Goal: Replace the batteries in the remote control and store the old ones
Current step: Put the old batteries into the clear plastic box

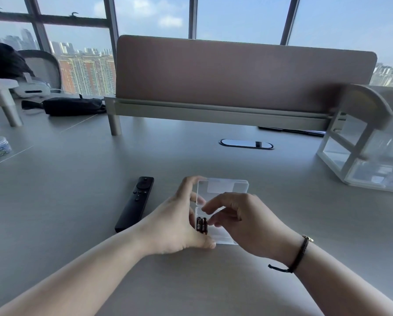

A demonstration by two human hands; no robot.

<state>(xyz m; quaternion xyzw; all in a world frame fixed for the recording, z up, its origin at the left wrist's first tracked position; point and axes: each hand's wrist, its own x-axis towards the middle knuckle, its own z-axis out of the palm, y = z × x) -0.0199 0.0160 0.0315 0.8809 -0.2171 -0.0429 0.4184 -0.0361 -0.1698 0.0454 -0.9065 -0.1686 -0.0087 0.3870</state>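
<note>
A clear plastic battery box (223, 237) lies open on the grey desk, its lid (223, 187) hinged up and away from me. Two dark batteries (202, 225) lie side by side at the box's left end. My left hand (175, 221) grips the box, with the thumb at its near edge and the fingers on the lid's left side. Over the open tray hovers my right hand (241, 221), fingers curled and fingertips close to the batteries; I cannot tell whether they touch one. A slim black remote control (135, 204) lies face up just left of my left hand.
A grey desk divider (236, 71) stands across the back. A clear drawer organiser (362, 156) stands at the right. A cable grommet (245, 143) is set in the desk beyond the box. A black pouch (74, 106) and a white headset (32, 88) lie far left.
</note>
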